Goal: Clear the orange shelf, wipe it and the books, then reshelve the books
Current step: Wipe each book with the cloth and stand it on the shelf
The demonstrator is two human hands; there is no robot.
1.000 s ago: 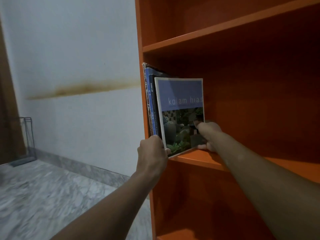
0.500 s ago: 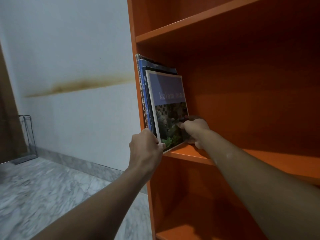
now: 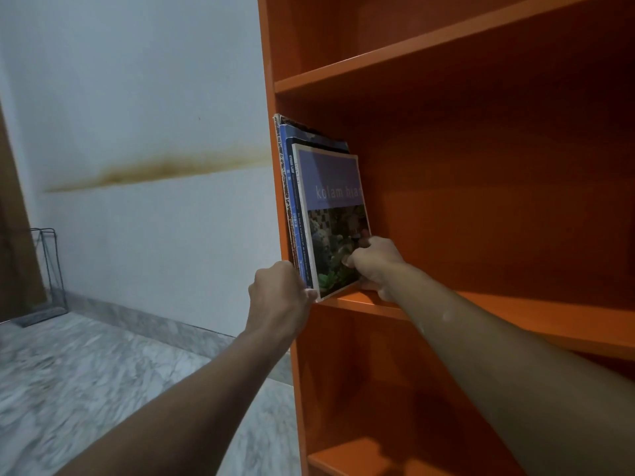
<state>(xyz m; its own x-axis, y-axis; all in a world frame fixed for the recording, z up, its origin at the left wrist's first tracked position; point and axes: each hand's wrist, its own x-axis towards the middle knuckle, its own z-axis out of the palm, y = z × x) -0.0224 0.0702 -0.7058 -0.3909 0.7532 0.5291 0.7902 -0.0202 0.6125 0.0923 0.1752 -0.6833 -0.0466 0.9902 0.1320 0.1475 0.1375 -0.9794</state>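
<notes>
Head view: four books (image 3: 292,187) stand upright at the left end of the orange shelf (image 3: 567,321), against its side wall. Two hands are on them. The left hand (image 3: 280,290) has its fingers clenched round the spines' lower ends. The right hand (image 3: 374,264) has its fingers grasping the front book (image 3: 333,207) low on its cover. One wire rack (image 3: 48,269) stands on the marble floor (image 3: 103,372).

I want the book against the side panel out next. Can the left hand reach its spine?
Probably yes: the left hand grips the books' lower front corner, and the patterned spine shows uncovered, though wedged between side panel and blue book.
</notes>
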